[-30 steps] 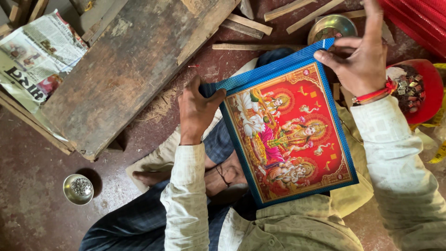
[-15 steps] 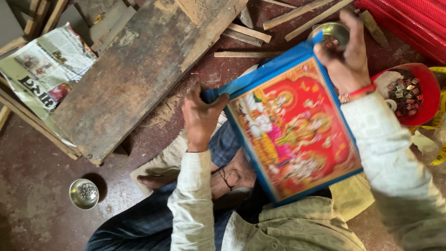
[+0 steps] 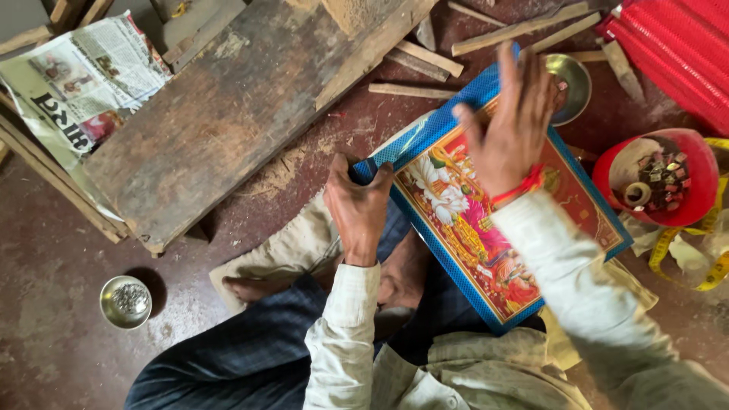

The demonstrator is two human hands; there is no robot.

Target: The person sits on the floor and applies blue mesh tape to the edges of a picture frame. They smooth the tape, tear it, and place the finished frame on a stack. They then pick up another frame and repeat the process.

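— Where's the framed picture (image 3: 493, 220)?
— Across the lap, tilted. The left hand (image 3: 358, 209) clamps its near corner.
— And the right hand (image 3: 512, 125)?
— Fingers spread, flat over the top, near a metal bowl (image 3: 573, 83).

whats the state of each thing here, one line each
framed picture: tilted on the lap, face up
left hand: gripping the frame's left corner
right hand: open, fingers spread over the picture's top
red bowl: upright, full of small metal bits
small steel bowl: upright on the floor
newspaper: lying open, crumpled
yellow tape measure: loose, uncoiled
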